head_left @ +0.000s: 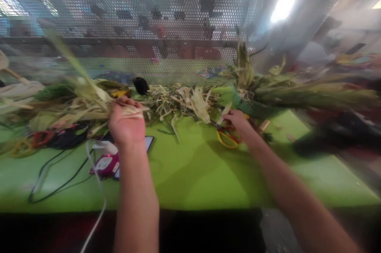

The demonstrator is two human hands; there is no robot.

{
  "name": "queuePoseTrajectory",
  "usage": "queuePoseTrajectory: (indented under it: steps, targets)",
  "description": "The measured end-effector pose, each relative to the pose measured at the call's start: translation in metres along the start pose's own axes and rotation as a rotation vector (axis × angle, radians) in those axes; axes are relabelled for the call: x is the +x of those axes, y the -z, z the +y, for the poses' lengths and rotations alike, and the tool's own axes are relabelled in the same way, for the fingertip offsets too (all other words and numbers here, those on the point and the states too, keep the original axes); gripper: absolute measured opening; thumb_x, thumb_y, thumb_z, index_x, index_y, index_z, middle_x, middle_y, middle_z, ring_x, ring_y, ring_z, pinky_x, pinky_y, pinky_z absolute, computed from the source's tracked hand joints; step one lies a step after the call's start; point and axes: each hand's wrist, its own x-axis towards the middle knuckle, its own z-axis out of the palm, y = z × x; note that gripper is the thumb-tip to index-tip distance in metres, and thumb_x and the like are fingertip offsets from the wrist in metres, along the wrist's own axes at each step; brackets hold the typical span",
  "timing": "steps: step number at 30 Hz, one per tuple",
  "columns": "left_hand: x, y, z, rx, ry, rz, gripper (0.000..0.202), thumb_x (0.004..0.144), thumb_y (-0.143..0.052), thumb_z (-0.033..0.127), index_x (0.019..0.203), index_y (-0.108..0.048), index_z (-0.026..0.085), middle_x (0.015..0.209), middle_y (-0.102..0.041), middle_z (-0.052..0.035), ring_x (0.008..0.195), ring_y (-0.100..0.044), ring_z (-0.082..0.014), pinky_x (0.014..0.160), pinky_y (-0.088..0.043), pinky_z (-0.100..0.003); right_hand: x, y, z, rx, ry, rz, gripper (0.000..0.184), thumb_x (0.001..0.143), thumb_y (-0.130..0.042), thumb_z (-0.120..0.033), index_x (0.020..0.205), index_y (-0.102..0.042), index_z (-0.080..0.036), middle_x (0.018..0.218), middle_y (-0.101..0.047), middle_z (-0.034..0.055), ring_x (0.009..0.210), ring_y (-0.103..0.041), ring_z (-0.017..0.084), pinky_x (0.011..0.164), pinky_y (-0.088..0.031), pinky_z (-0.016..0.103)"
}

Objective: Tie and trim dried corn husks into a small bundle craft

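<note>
Mesh (178, 66) backs green table (190, 169), left hand (127, 124) gripping husk (134, 109), right hand (237, 120) pinching strip (226, 111).

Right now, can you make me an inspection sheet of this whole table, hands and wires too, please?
Surface: green tabletop, plant bits across the back.
Job's things: dry husks in a messy heap; scissors at the right hand, whether held is unclear.
Clutter: purple device beside the left forearm; black object behind, too blurred to name.
Hands: left palm-up, holding a pale husk piece; right pinching a pale strip.
Cables: white cable and dark cable, left side.
Surroundings: perforated screen behind.
</note>
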Motion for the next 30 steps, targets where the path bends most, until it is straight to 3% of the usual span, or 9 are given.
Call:
queuePoseTrajectory:
  steps: [3,6,9,12,16,18,21,26,30]
  targets:
    - [-0.004,-0.005,-0.018,0.029,0.175,0.037,0.039,0.095,-0.037,0.01,0.063,-0.057,0.02,0.061,-0.057,0.0038,0.057,-0.051,-0.0065,0.065,-0.044,-0.023,-0.01,-0.003,-0.009,0.043,0.022,-0.087,0.023,0.063,-0.079,-0.029,0.072,-0.064,-0.014,0.06,-0.061,-0.0015,0.046,-0.048,0.006,0.046,-0.042,0.019]
    - [-0.021,-0.012,-0.059,0.104,0.426,-0.136,0.006,0.084,-0.062,0.018,0.079,-0.064,0.016,0.054,-0.043,0.0064,0.047,-0.035,-0.0043,0.052,-0.033,-0.02,-0.025,-0.012,-0.018,0.09,0.066,-0.176,0.03,0.063,-0.079,-0.038,0.076,-0.065,-0.015,0.061,-0.06,-0.0018,0.048,-0.048,0.006,0.046,-0.042,0.019]
    - [-0.046,-0.014,-0.101,0.314,0.583,-0.307,0.024,0.073,-0.076,0.029,0.09,-0.067,0.014,0.056,-0.044,0.0076,0.045,-0.028,-0.0028,0.048,-0.026,-0.021,-0.038,-0.02,-0.026,0.09,0.155,-0.23,0.035,0.061,-0.08,-0.039,0.08,-0.063,-0.015,0.063,-0.061,-0.0025,0.05,-0.05,0.007,0.047,-0.042,0.02]
    - [-0.065,-0.012,-0.124,0.45,0.653,-0.397,0.04,0.07,-0.078,0.041,0.097,-0.068,0.013,0.06,-0.052,0.0051,0.046,-0.033,-0.0035,0.047,-0.025,-0.022,-0.045,-0.026,-0.032,0.034,0.228,-0.268,0.036,0.06,-0.08,-0.039,0.08,-0.061,-0.015,0.067,-0.063,-0.0012,0.051,-0.052,0.008,0.046,-0.042,0.02]
    - [-0.077,-0.012,-0.132,0.443,0.69,-0.475,0.05,0.068,-0.08,0.043,0.107,-0.07,0.015,0.078,-0.067,-0.0021,0.059,-0.051,-0.0067,0.054,-0.036,-0.021,-0.046,-0.031,-0.032,-0.145,0.29,-0.303,0.03,0.061,-0.077,-0.034,0.078,-0.062,-0.015,0.063,-0.064,0.0002,0.05,-0.053,0.01,0.045,-0.043,0.021]
    - [-0.078,-0.013,-0.133,0.416,0.708,-0.495,0.052,0.067,-0.081,0.042,0.111,-0.07,0.017,0.093,-0.072,-0.0058,0.076,-0.061,-0.0114,0.065,-0.043,-0.021,-0.046,-0.033,-0.028,-0.238,0.336,-0.262,0.021,0.064,-0.072,-0.027,0.077,-0.06,-0.016,0.062,-0.064,0.0005,0.05,-0.055,0.012,0.046,-0.043,0.021]
    - [-0.079,-0.012,-0.137,0.399,0.742,-0.471,0.053,0.067,-0.08,0.041,0.114,-0.07,0.019,0.107,-0.073,-0.0077,0.092,-0.065,-0.0156,0.076,-0.046,-0.024,-0.047,-0.034,-0.021,-0.364,0.426,-0.193,0.013,0.067,-0.067,-0.021,0.075,-0.059,-0.016,0.067,-0.067,0.0022,0.055,-0.059,0.014,0.05,-0.043,0.022]
    - [-0.079,-0.011,-0.141,0.443,0.73,-0.363,0.047,0.067,-0.079,0.041,0.106,-0.072,0.015,0.104,-0.074,-0.009,0.088,-0.066,-0.0158,0.075,-0.048,-0.025,-0.049,-0.035,-0.021,-0.525,0.521,-0.163,0.008,0.07,-0.067,-0.022,0.074,-0.064,-0.015,0.07,-0.07,0.0038,0.063,-0.062,0.016,0.056,-0.041,0.023]
    - [-0.078,-0.012,-0.139,0.459,0.653,-0.373,0.048,0.068,-0.078,0.041,0.107,-0.071,0.014,0.104,-0.074,-0.0095,0.09,-0.068,-0.0186,0.077,-0.049,-0.027,-0.052,-0.035,-0.024,-0.557,0.536,-0.167,0.01,0.073,-0.069,-0.026,0.074,-0.065,-0.016,0.07,-0.07,0.0035,0.062,-0.061,0.016,0.055,-0.039,0.023]
